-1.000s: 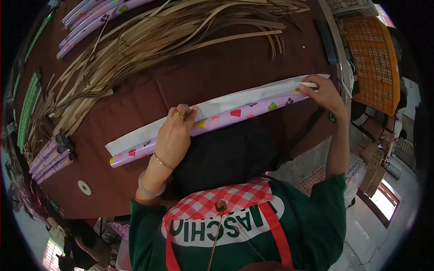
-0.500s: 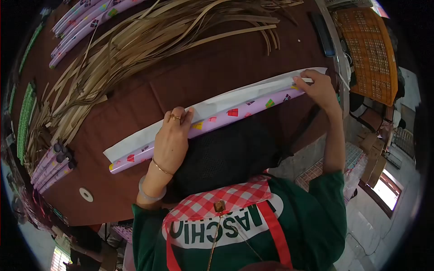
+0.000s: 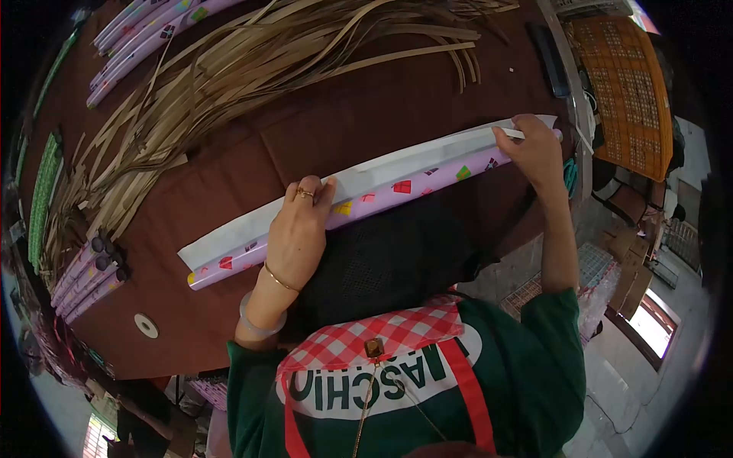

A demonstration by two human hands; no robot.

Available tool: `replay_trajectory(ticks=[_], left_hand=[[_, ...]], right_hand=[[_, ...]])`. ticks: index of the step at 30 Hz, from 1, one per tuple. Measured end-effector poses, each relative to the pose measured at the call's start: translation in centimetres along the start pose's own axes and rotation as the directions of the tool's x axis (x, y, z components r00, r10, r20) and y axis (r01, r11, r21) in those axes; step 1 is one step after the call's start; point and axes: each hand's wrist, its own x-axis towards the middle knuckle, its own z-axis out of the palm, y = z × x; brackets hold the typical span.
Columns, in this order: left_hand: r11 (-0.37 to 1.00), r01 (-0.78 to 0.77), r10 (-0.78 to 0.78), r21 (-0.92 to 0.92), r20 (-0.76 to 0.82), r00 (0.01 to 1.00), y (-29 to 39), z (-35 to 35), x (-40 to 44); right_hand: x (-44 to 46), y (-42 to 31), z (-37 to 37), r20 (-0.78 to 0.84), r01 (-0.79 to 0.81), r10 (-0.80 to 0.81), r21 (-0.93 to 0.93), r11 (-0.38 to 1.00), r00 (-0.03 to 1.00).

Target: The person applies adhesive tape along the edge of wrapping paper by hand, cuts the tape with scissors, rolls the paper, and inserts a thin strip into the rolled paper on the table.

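A long lilac roll with coloured gift prints (image 3: 402, 187) lies slantwise across the brown cloth, with a strip of its white paper backing (image 3: 382, 165) unrolled along the far side. My left hand (image 3: 300, 229), with a ring and a bangle, rests over the left part of the roll, fingers bent onto the paper edge. Near the right end my right hand (image 3: 536, 153) pinches the white edge between thumb and fingers; a small white piece shows at the fingertips. A black mesh bag (image 3: 382, 256) sits between the roll and my body.
Brown strips (image 3: 252, 72) are heaped at the far side, with more lilac rolls (image 3: 145, 46) beyond. Several dark-ended lilac tubes (image 3: 88, 278) and a white ring-shaped spool (image 3: 146, 325) lie at left. A dark blue case (image 3: 548, 61) is near the right table edge. An orange rack stands right.
My right hand has moved slightly up and inward along the paper edge, uncovering the roll's right end. My left hand stays on the roll. The whole view has shifted slightly.
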Motion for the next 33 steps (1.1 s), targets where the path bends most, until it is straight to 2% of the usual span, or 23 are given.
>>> replay_trajectory(ticks=[4, 6, 16, 33], left_hand=[[1.000, 0.007, -0.007, -0.006, 0.002, 1.000, 0.0, 0.1, 0.0], [1.000, 0.006, -0.006, 0.000, 0.001, 1.000, 0.0, 0.0, 0.0], [0.999, -0.003, 0.003, 0.042, 0.000, 1.000, -0.1, 0.1, -0.3], [1.000, -0.003, 0.004, 0.022, -0.032, 0.999, -0.1, 0.0, -0.2]], right_hand=[[0.0, -0.2, -0.1, 0.008, 0.012, -0.012, -0.018, 1.000, 1.000], [0.0, 0.0, 0.2, -0.001, 0.073, -0.074, -0.116, 0.991, 0.997], [-0.2, -0.6, 0.6, -0.051, 0.078, -0.088, -0.164, 0.983, 0.995], [0.0, -1.7, 1.7, -0.056, 0.106, -0.146, -0.454, 0.885, 0.988]])
